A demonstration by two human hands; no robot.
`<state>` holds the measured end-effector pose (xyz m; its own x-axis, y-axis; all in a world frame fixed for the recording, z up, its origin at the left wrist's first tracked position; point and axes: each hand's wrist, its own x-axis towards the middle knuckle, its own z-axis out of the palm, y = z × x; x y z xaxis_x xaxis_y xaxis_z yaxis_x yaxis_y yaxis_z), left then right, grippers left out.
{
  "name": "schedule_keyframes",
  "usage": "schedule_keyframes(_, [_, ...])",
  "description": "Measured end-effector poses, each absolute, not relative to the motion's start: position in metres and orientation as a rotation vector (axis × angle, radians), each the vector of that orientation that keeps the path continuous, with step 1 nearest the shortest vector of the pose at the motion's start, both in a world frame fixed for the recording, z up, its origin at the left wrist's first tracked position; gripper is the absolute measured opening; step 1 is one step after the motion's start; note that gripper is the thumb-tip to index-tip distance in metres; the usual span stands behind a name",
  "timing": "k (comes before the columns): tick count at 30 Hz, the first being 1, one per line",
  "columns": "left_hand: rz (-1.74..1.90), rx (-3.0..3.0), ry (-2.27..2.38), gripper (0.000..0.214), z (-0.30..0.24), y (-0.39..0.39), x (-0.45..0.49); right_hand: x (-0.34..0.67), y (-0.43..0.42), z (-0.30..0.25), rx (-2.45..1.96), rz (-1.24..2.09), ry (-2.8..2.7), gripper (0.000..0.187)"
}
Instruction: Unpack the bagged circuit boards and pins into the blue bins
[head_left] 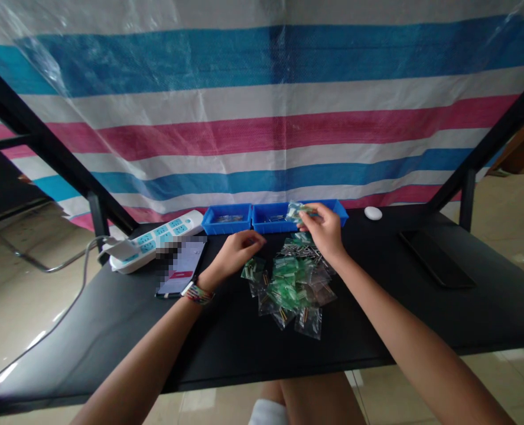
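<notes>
My right hand (324, 231) is raised over the front edge of the right blue bin (343, 213), its thumb and fingers pinching a small clear plastic bag (295, 211) with pale green pieces in it. My left hand (239, 251) hovers just left of the pile, fingers curled together; whether anything is between them is hidden. Between and below both hands lies a pile of small bags with green pieces (288, 277). Loose thin metal pins (303, 250) lie at its back. Several clear bags with brass-coloured pins (308, 323) spread along the near side.
A left blue bin (227, 227) holds small items. Left of it lie a white power strip (162, 237) with a plugged-in charger and a lit phone (186, 265). On the right are a white oval object (373, 213) and a dark phone (436, 258). A striped tarp (244, 136) hangs behind the black table (226, 354).
</notes>
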<state>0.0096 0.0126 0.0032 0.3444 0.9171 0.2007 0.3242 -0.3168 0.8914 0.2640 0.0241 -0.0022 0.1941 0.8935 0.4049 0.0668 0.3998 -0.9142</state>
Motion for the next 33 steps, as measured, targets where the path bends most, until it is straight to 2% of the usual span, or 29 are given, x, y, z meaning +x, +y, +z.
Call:
schedule_keyframes(3, [0.663, 2.028, 1.035, 0.02, 0.005, 0.023, -0.008, 0.295, 0.038, 0.0, -1.121, 0.292, -1.279, 0.028])
schedule_keyframes(6, [0.614, 2.103, 0.938, 0.028, 0.006, 0.03, -0.019, 0.316, 0.044, -0.002, -1.261, -0.016, -1.46, 0.028])
schedule_keyframes(11, [0.599, 2.236, 0.872, 0.02, 0.005, 0.031, -0.019, 0.317, 0.044, -0.012, -1.483, -0.209, -1.742, 0.013])
schedule_keyframes(16, [0.575, 2.077, 0.899, 0.018, 0.004, 0.028, -0.019, 0.316, 0.048, -0.015, -1.397, -0.263, -1.688, 0.021])
schedule_keyframes(24, [0.821, 1.612, 0.894, 0.033, 0.012, 0.027, -0.019, 0.292, 0.034, -0.005, -1.128, -0.017, -1.614, 0.021])
schedule_keyframes(27, [1.032, 1.455, 0.889, 0.023, 0.01, 0.025, -0.012, 0.269, 0.022, -0.001, -1.042, 0.259, -1.681, 0.017])
schedule_keyframes(29, [1.129, 1.374, 0.86, 0.023, 0.007, 0.022, -0.004, 0.254, 0.014, 0.0, -1.006, 0.52, -1.707, 0.013])
schedule_keyframes(33, [1.183, 1.295, 0.812, 0.028, 0.006, 0.012, 0.015, 0.232, 0.005, -0.004, -0.955, 0.957, -1.703, 0.023])
